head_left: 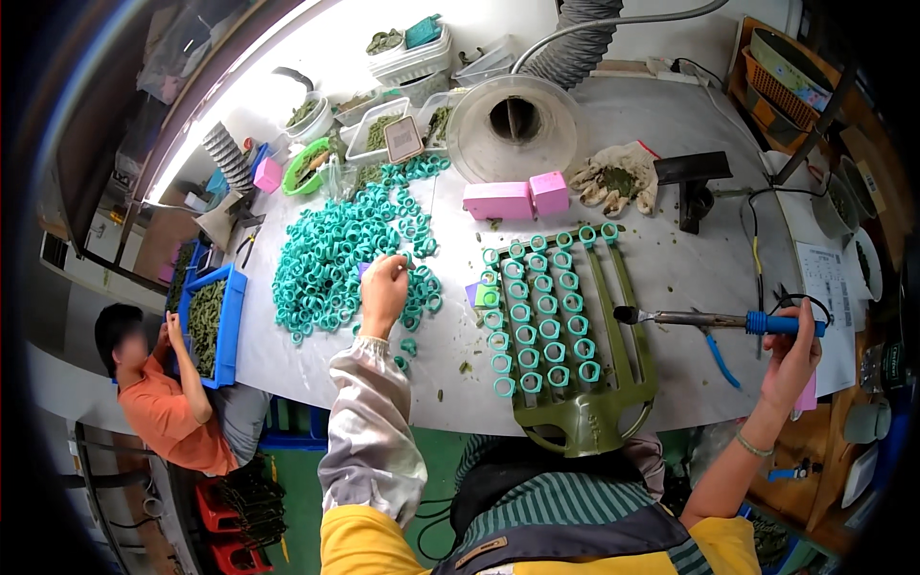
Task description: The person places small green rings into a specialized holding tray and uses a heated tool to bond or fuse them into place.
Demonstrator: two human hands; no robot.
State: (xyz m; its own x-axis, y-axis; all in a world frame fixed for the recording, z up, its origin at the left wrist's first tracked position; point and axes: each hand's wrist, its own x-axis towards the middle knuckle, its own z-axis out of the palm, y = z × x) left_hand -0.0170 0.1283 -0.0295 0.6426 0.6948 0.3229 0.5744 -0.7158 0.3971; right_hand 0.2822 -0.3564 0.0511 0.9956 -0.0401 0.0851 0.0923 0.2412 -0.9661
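White worktable (671, 259), green floor (431, 479)

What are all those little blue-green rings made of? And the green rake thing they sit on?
The small teal rings look like moulded plastic: all one even colour, smooth, slightly shiny. The olive-green pronged rack looks like painted metal or hard plastic; its dull, even coat hides which. The left hand reaches into the rings.

Bare bench (690, 259) lies open right of the green rack (565, 326), crossed only by the soldering iron (719, 321); left of the rack, the heap of teal rings (335, 259) blocks the surface; pink blocks (517, 198), the funnel (513, 125) and tubs (402, 57) crowd the far side.
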